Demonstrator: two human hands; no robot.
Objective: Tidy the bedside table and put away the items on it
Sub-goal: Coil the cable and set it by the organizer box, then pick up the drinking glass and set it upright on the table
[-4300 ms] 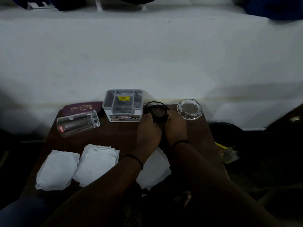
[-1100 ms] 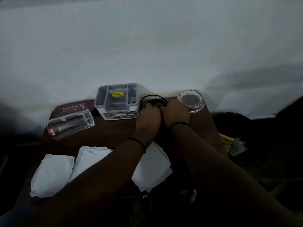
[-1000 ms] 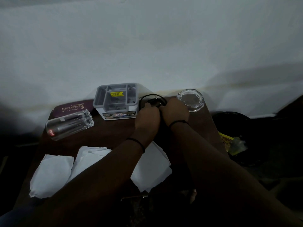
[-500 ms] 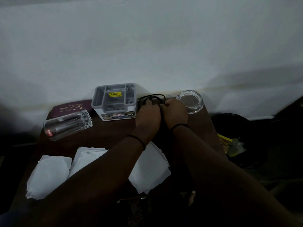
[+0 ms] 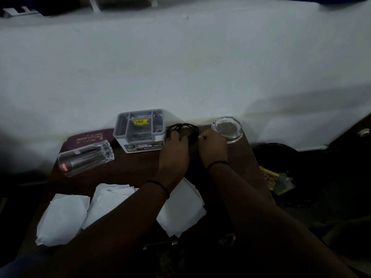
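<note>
Head view, grey organizer (image 5: 128, 131), contents dim, perhaps pens

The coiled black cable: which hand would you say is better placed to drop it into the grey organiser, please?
Probably the left hand: it holds the black cable right beside the grey organiser, while the right hand is on the far side.

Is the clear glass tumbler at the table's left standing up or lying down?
Lying down. The clear glass tumbler rests on its side on the dark wooden table, red-labelled end toward the near left edge.
</note>
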